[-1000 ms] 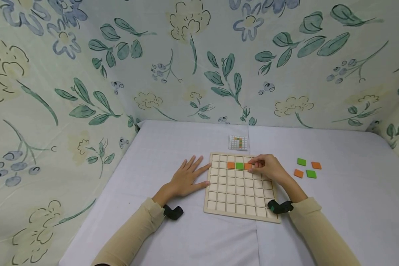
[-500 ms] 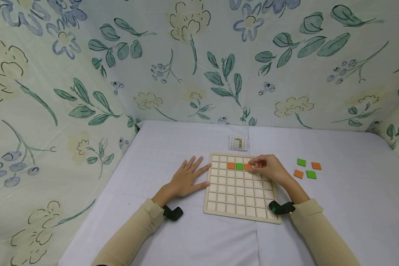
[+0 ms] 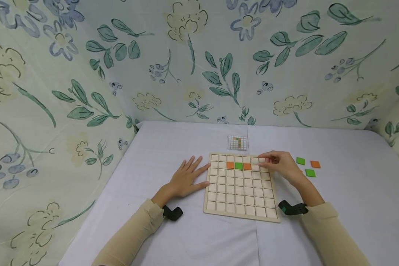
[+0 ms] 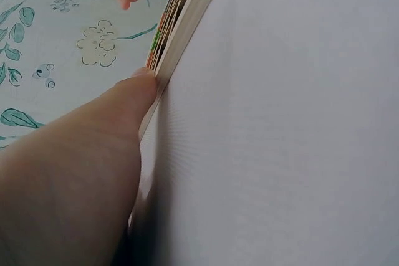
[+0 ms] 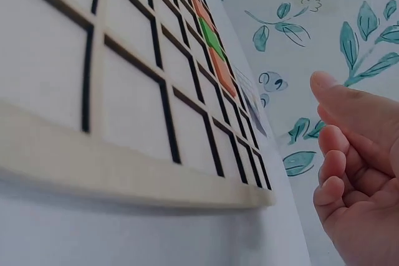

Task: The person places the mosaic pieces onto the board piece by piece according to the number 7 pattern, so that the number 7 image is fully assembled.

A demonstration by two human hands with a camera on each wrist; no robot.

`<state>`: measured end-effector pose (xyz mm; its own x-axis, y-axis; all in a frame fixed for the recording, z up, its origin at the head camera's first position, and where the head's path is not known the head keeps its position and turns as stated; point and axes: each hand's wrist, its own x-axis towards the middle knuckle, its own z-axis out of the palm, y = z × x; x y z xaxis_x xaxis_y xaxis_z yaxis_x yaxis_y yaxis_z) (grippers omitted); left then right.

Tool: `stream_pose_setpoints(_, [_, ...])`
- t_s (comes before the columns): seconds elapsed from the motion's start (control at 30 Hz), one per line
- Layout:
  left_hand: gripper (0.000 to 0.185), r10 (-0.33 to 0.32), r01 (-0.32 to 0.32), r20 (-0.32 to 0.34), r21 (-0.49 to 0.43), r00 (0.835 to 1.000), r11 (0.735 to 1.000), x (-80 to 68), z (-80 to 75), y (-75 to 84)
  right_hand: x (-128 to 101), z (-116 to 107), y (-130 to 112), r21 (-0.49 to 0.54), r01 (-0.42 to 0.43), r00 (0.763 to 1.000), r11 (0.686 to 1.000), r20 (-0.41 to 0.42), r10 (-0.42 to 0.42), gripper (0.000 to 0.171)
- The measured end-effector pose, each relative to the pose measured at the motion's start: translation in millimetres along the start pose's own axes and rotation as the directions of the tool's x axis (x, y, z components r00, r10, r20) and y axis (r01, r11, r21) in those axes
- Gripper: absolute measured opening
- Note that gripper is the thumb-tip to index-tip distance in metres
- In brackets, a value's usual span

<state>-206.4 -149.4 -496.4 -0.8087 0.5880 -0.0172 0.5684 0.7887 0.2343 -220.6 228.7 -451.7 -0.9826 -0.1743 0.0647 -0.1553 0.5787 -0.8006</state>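
On a white cloth-covered table (image 3: 163,146), a square pale wooden grid board (image 3: 239,190) is lying flat, with two square orange tiles (image 3: 231,165) flanking a square green tile (image 3: 238,166) in its second row from the far edge. The left hand (image 3: 185,181) is spreading straight fingers, gripping nothing, its thumb touching the board's left edge. The right hand (image 3: 283,166) is hovering near the far right corner, fingers loosely curled, holding nothing. Loose green and orange tiles (image 3: 300,160) are lying farther right; a small printed grid card (image 3: 237,142) is resting beyond the board.

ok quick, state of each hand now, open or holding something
Left hand: open, fingers spread, touching the grid board.
Right hand: open, fingers loosely curled, holding nothing.
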Motion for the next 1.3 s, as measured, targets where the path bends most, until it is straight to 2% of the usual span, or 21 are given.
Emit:
stream_pose_setpoints(0.2, [0.073, -0.001, 0.001, -0.002, -0.005, 1.000, 1.000, 0.1, 0.2, 0.8, -12, -21, 6, -0.017, -0.010, 0.999, 1.000, -0.052, 0.009, 0.041])
stream_pose_setpoints(0.43, [0.074, -0.010, 0.010, 0.006, -0.002, 1.000, 1.000, -0.8, 1.2, 1.1, -28, -46, 23, 0.006, -0.063, 0.994, 0.998, -0.083, 0.064, 0.048])
stream_pose_setpoints(0.63, [0.073, -0.015, 0.015, 0.016, 0.000, 1.000, 1.000, -1.3, 1.2, 1.6, -40, -61, 39, -0.047, -0.061, 0.990, 0.997, -0.131, 0.055, 0.049])
stream_pose_setpoints(0.93, [0.074, -0.018, 0.018, 0.021, 0.003, 1.000, 1.000, -1.2, -0.7, 2.9, -58, -74, 65, -0.127, -0.151, 0.970, 0.980, -0.211, 0.122, 0.048])
stream_pose_setpoints(1.3, [0.074, -0.017, 0.017, 0.021, 0.005, 1.000, 1.000, -1.3, -1.5, 3.1, -70, -85, 88, -0.050, -0.191, 0.961, 0.980, -0.212, 0.176, 0.058])
